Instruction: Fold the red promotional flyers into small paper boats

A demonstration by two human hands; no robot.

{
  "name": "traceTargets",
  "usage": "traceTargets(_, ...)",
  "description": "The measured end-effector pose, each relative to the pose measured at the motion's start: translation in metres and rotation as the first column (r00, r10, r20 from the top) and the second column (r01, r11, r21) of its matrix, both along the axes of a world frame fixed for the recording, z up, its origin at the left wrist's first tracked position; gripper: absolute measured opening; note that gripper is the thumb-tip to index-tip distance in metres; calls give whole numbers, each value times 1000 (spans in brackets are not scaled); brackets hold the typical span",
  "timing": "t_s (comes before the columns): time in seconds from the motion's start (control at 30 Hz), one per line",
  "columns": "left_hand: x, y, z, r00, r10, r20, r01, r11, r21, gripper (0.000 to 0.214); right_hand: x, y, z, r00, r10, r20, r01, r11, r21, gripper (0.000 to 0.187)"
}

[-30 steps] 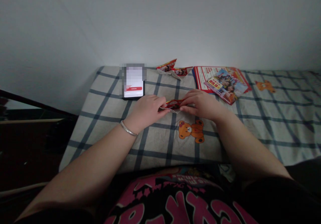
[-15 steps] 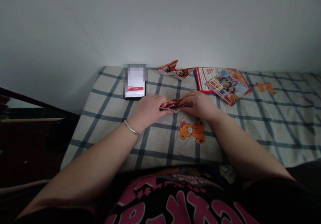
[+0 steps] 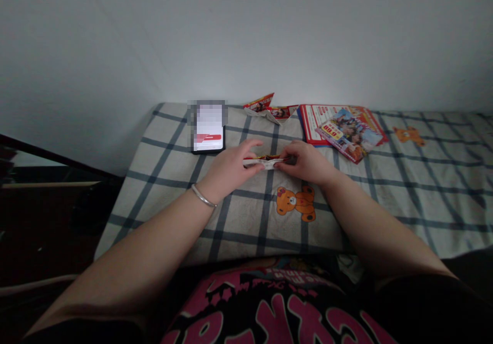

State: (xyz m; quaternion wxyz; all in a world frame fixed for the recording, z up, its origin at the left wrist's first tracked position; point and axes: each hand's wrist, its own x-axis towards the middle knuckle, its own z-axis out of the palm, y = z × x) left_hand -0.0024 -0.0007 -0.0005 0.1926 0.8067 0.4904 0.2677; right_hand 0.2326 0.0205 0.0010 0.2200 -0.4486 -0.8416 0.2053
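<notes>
Both my hands hold one small folded piece of red printed paper (image 3: 266, 160) just above a checked bed sheet (image 3: 165, 179). My left hand (image 3: 231, 167), with a silver bangle on the wrist, pinches the paper's left end. My right hand (image 3: 306, 161) pinches its right end. The paper looks flattened and narrow, with a white edge showing underneath.
A lit phone (image 3: 208, 128) lies on the sheet left of my hands. Two folded paper shapes (image 3: 267, 107) sit near the wall. A stack of red flyers (image 3: 341, 126) lies at the right. An orange bear print (image 3: 296, 203) is just below my hands. A dark drop lies left of the bed.
The folded paper has been pressed flatter and turned so its white edge shows. My left fingers have lifted slightly. Both hands stay in the same place.
</notes>
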Motion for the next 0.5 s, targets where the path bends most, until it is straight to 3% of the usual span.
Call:
traceTargets(0.07, 0, 1, -2, 1000, -4, -15, 4, 1000, 8, 50, -2, -2, 0, 999, -22, -28, 21, 1000, -23, 13)
traceTargets(0.2, 0, 5, -7, 997, -56, -50, 59, 996, 72, 45, -5, -4, 3, 999, 17, 34, -18, 999, 33, 31)
traceTargets(0.37, 1, 9, -8, 984, -127, -121, 146, 975, 166, 17, -9, -4, 2, 981, 117, 154, -134, 986, 104, 21)
traceTargets(0.5, 2, 8, -7, 983, -107, -147, 132, 976, 174, 15, -12, -5, -1, 985, 109, 133, -126, 983, 131, 19)
